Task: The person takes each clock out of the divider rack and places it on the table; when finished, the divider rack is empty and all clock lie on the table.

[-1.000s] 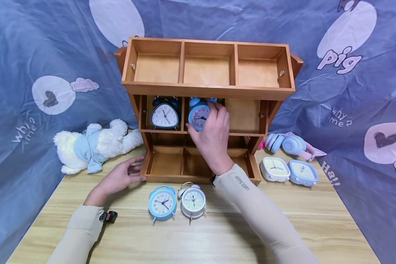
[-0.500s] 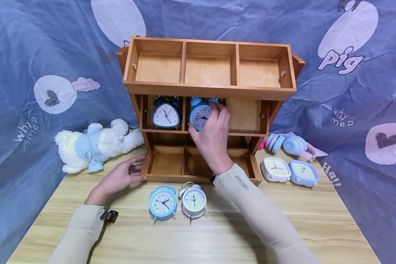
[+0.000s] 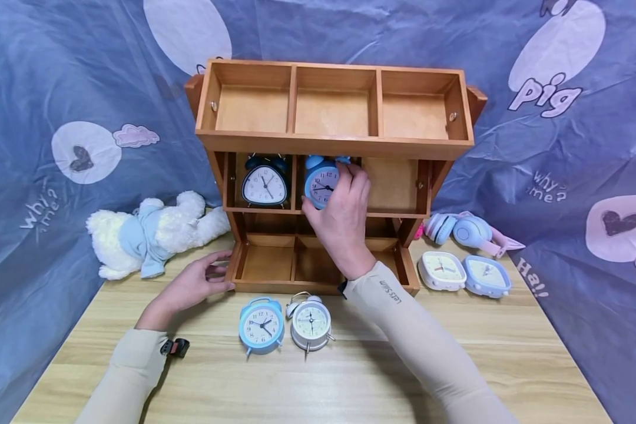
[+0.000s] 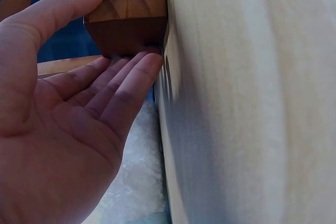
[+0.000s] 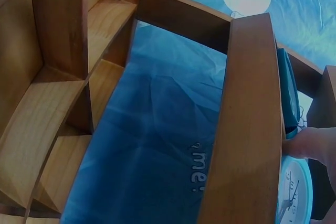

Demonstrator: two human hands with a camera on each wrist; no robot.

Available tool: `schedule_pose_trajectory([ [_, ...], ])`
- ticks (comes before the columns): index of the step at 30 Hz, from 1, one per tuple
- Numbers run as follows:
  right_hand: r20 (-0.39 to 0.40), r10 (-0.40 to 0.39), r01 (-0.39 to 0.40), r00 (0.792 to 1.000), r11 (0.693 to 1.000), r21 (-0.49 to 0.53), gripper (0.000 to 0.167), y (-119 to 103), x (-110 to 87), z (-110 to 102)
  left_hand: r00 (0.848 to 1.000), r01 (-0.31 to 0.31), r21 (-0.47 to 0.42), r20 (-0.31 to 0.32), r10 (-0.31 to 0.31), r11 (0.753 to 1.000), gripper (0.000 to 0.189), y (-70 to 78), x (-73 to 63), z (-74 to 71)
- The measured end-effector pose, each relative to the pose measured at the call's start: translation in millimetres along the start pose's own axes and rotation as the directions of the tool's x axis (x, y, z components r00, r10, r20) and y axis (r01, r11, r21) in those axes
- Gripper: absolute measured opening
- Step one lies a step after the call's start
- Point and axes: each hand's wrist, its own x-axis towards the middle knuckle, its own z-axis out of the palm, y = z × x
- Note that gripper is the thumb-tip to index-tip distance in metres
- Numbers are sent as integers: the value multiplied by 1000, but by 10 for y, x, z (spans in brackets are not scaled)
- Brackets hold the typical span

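In the head view, a blue twin-bell alarm clock stands in the middle compartment of the wooden shelf's middle tier. My right hand grips it, thumb at its lower left and fingertips at its upper right, covering part of the dial. The right wrist view catches only part of this clock, under a digit at the right edge. At the lower left corner of the wooden shelf, my left hand rests with extended fingers along the side and the thumb at the front, as the left wrist view shows.
A dark triangular-faced clock occupies the compartment to the left. Before the shelf stand a light-blue clock and a white clock. A plush toy lies left; headphones, a white clock and a blue clock lie right.
The right hand and the blue alarm clock have shifted very slightly to the right within the compartment. The left hand stays at the shelf's corner.
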Motion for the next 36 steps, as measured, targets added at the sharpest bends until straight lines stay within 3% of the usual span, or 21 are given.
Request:
schedule_pose_trajectory([
  [36, 32, -38, 36, 999, 997, 73, 92, -86, -19, -365, 1000, 10, -3, 4, -10, 1000, 83, 12, -17, 4],
])
